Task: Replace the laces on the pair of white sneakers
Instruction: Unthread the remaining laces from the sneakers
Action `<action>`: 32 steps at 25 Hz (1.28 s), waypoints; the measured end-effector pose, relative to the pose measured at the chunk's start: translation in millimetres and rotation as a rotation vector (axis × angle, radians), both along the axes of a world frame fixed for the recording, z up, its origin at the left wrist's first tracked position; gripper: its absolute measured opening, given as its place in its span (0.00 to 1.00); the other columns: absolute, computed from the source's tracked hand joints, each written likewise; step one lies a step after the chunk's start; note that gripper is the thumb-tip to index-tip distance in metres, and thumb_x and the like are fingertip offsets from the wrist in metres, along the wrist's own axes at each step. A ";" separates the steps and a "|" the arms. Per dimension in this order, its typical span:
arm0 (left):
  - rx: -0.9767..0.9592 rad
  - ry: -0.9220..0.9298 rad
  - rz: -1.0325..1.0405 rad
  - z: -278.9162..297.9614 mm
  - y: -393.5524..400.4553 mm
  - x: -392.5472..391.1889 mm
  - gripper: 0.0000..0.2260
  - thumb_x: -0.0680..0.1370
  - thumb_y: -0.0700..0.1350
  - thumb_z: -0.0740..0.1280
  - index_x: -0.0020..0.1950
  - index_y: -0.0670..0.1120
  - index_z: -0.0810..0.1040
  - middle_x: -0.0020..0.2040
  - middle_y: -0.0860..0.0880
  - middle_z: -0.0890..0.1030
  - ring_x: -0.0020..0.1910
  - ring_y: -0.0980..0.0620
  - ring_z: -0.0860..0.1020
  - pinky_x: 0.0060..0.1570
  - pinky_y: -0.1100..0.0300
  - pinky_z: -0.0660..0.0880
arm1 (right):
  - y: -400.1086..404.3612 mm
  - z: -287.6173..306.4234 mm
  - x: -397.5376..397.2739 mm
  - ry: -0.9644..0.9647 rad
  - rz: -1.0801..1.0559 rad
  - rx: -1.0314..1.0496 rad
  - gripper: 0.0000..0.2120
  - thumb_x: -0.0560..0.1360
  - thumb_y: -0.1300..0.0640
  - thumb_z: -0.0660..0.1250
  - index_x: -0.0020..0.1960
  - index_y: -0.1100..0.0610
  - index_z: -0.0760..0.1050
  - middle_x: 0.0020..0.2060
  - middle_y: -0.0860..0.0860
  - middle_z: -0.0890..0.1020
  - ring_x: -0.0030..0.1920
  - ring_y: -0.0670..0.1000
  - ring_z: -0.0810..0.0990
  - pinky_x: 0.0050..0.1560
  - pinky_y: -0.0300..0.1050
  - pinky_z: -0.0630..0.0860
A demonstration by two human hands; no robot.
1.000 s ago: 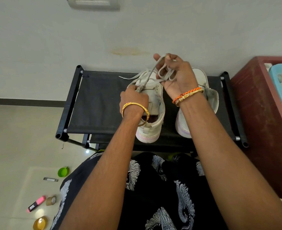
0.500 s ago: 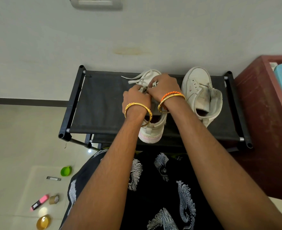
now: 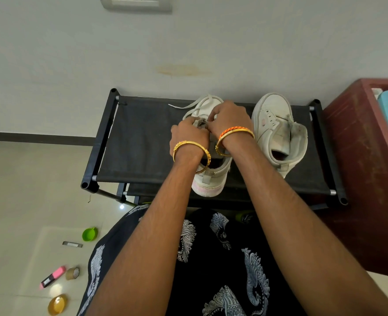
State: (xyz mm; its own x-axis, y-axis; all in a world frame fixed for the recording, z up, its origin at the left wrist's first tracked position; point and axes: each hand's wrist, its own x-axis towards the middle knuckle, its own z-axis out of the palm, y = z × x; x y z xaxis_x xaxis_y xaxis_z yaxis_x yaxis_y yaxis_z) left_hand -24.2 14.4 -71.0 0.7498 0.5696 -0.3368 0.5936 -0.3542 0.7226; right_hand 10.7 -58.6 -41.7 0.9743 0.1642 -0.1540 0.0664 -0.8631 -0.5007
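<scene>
I am standing over my black skirt printed with white paisley shapes (image 3: 222,258), with both forearms reaching out across it. On the pale floor to my left are lying a gold round dish (image 3: 57,304), a pink marker (image 3: 52,276), a roll of brown tape (image 3: 72,273), a small dark bar (image 3: 72,244) and a green plastic cap (image 3: 89,234). Beyond my lap, the black fabric shoe rack (image 3: 142,142) is carrying both white sneakers. My left hand (image 3: 188,139), in a gold bangle, and my right hand (image 3: 230,119), in orange and gold bangles, are meeting over the near white high-top sneaker (image 3: 211,181), each grip curled narrow and pinching the grey-white lace (image 3: 194,106) at the eyelets; loose lace ends are trailing left over the toe. The second white sneaker (image 3: 277,131) is standing unlaced just right of my right hand. A dark red cabinet (image 3: 357,167) is bordering the rack, against the white wall (image 3: 188,42).
</scene>
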 end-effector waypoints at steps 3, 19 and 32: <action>0.008 -0.010 -0.007 1.3 0.0 -1.7 0.16 0.78 0.43 0.61 0.66 0.50 0.75 0.61 0.44 0.76 0.52 0.46 0.77 0.48 0.56 0.73 | -7.5 -0.6 9.9 0.115 -0.032 0.108 0.09 0.74 0.57 0.68 0.51 0.60 0.82 0.49 0.54 0.83 0.50 0.53 0.81 0.42 0.39 0.72; 0.486 -0.165 -0.327 21.4 -1.7 -0.9 0.10 0.77 0.49 0.67 0.56 0.49 0.81 0.61 0.46 0.68 0.61 0.46 0.65 0.54 0.52 0.74 | -47.6 48.2 11.2 0.328 0.038 -0.001 0.11 0.74 0.54 0.62 0.41 0.62 0.77 0.31 0.52 0.81 0.32 0.49 0.75 0.31 0.40 0.66; -0.819 -0.533 0.036 93.5 -7.1 -38.6 0.07 0.76 0.39 0.67 0.51 0.36 0.79 0.43 0.42 0.83 0.41 0.49 0.84 0.44 0.63 0.80 | -77.6 94.4 -22.6 0.148 -0.468 1.636 0.10 0.64 0.66 0.68 0.27 0.58 0.73 0.31 0.53 0.80 0.35 0.50 0.78 0.32 0.40 0.74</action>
